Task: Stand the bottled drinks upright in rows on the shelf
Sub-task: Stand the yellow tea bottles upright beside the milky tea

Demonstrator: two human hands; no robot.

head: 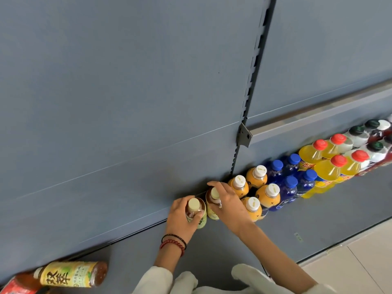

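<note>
White sleeves sit at the near edge, and both forearms reach out over the grey shelf. The left hand, with beaded bracelets at its wrist, wraps its fingers around an upright tea bottle. The right hand curls round a second tea bottle just to its right. Both bottles stand by the back panel, touching each other. Right of them stand rows of orange juice bottles, blue bottles and yellow bottles. Near left, another tea bottle lies on its side beside a red-labelled bottle.
</note>
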